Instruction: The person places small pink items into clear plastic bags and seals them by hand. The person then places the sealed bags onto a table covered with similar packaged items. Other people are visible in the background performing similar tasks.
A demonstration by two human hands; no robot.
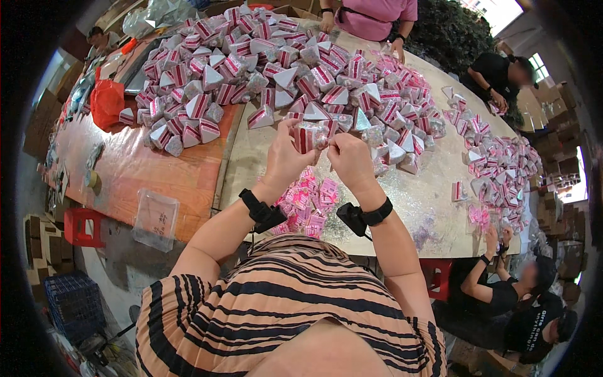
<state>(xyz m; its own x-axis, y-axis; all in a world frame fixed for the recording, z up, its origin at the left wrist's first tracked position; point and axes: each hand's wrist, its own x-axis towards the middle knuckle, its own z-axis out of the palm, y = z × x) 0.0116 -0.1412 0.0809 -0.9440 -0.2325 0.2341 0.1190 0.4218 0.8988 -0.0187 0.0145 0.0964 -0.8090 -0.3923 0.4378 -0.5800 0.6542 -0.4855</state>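
Observation:
My left hand (284, 158) grips a wedge-shaped piece (306, 139), like a slice of layered cake with red and white stripes, in shiny clear wrapping. Close to the wrapping's right end, my right hand (353, 162) is closed with its fingertips pressed together. What those fingers pinch is too small to make out. Below both hands, between my wrists, lies a heap of small pink printed cards (309, 204). Just beyond my hands spreads a big pile of similar striped wedges (286, 76), many of them in clear wrapping.
A pale tabletop (251, 182) adjoins an orange-brown one (182, 182) on the left, bearing a red plastic bag (108, 103) and a clear plastic tray (156, 217). More wedges (496, 166) lie at the right. Co-workers are around the table. A red stool (83, 227) stands left.

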